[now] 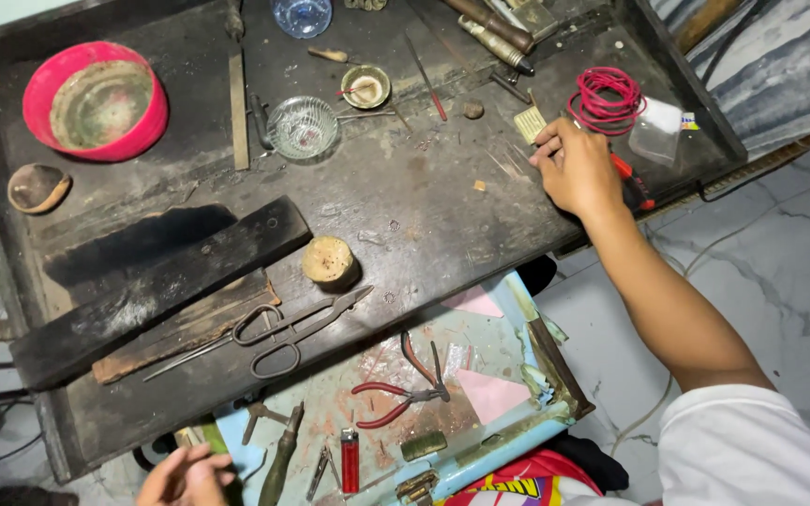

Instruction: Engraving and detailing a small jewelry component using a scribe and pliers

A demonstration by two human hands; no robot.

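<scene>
- Your right hand (578,171) rests at the table's (405,206) right edge, fingers (547,142) curled around a red-handled tool (632,183).
- Just beside it: a small ridged block (529,124) and red wire coil (606,99).
- Your left hand (185,476) hovers loosely open near the drawer (480,454), holding nothing.
- Scissors (294,326) and red pliers (396,398) lie between.

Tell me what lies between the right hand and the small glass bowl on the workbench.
Head view: between the right hand and the glass bowl, mostly bare, scratched benchtop; a small round dark lump lies just above that line.

L hand (185,478) cut off by bottom edge; red-handled tool (632,183) mostly hidden under R hand (576,169).
</scene>
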